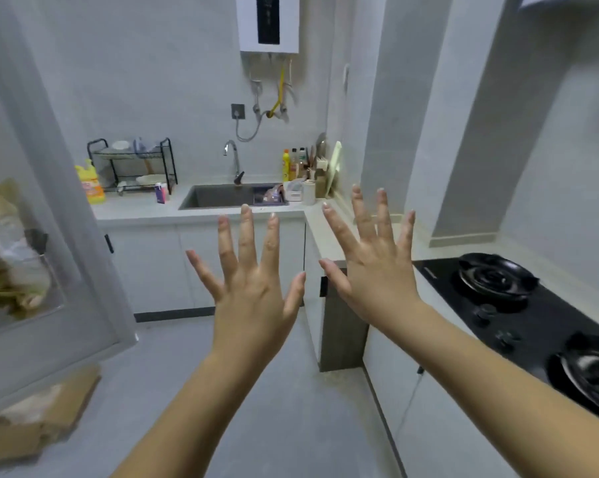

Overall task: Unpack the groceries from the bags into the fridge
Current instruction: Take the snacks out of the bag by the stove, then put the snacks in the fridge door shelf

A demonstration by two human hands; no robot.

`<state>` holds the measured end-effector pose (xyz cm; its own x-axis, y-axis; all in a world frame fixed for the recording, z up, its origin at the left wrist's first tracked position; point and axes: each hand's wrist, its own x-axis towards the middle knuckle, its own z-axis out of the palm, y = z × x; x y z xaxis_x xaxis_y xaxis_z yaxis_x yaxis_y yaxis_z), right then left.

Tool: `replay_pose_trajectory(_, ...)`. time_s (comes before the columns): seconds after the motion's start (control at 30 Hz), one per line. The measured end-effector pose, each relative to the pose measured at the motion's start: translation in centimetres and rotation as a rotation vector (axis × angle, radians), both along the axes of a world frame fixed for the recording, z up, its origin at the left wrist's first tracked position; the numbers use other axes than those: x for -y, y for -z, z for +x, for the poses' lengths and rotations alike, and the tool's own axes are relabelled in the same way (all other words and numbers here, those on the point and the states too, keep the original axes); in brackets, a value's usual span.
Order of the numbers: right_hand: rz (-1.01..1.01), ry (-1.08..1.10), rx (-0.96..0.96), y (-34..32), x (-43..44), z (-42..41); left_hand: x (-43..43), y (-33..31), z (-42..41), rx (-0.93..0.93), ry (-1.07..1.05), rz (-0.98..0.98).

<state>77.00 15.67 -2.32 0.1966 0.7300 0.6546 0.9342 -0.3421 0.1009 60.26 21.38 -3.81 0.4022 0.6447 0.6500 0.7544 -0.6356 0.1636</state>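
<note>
I'm looking into a small kitchen now: pale grey walls (153, 81), grey floor (308, 408). A light L-shaped counter (139, 210) runs along the back and right over white cabinets (153, 267). It carries a dark sink (215, 196) with a chrome tap (232, 157), a black dish rack (132, 163) and a black gas hob (470, 305). A white water heater (268, 22) hangs overhead.

A small home kitchen with pale grey walls and white cabinets. A sink (222, 196) with a tap (232, 157) sits in the counter (136, 210). A black gas hob (519, 305) and dish rack (132, 165) stand nearby.
</note>
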Motion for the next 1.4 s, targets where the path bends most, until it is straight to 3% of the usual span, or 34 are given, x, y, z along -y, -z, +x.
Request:
replay_pose_trajectory(0.3,-0.106,0.306,-0.05,3.2,13.4,11.8,8.2,4.4,14.3,-0.091,0.222,-0.092)
replay_pose_trajectory(0.8,-0.143,0.818,-0.251,9.2,28.0,21.9,16.6,9.0,31.8,-0.244,0.738,-0.158)
replay_pose_trajectory(1.17,-0.117,1.17,-0.481,13.2,39.9,21.5,28.0,12.0,39.1,-0.308,1.223,-0.146)
replay_pose_trajectory(1.23,-0.053,1.17,-0.537,13.8,41.4,20.9,29.4,12.8,39.3,-0.266,1.311,-0.122)
replay_pose_trajectory(1.33,0.006,1.12,-0.467,14.9,43.4,19.8,31.3,14.2,39.2,-0.17,1.455,-0.109)
replay_pose_trajectory(1.4,-0.002,1.092,-0.457,15.9,44.5,19.4,32.4,15.4,39.1,-0.205,1.527,-0.121)
